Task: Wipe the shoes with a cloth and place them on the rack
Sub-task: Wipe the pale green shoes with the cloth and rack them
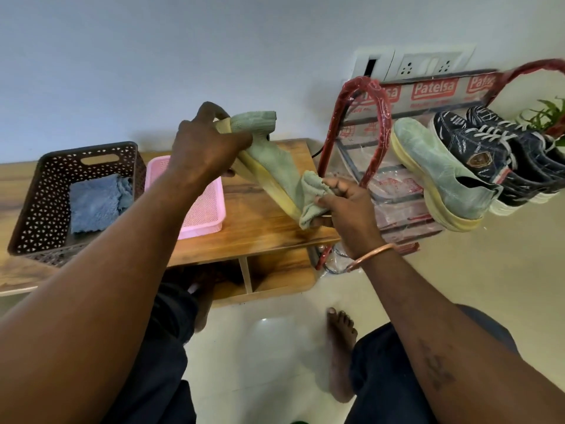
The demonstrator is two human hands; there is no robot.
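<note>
"Green knit, yellow sole: is that the shoe point(272, 166) you have in hand?"

"Yes. My left hand point(208, 148) grips its far end, fingers curled round the sole, and holds it tilted in the air above the right end of the wooden table point(269, 231). It touches nothing but my hands and the cloth."

"And the other hand?"

"My right hand point(345, 206) has a green cloth point(312, 200) bunched between curled fingers and thumb, pressed against the near end of the shoe, by the sole."

"What's on the rack point(383, 117)?"

"The matching green shoe point(440, 175) lies at the left edge of the top shelf, touching a pair of dark lace-up sneakers point(489, 154) further along to its right."

"And on the table?"

"A brown basket point(39, 209) at the left end with a blue cloth point(94, 203) inside, and a pink tray point(198, 215) just beside it, towards the middle."
</note>
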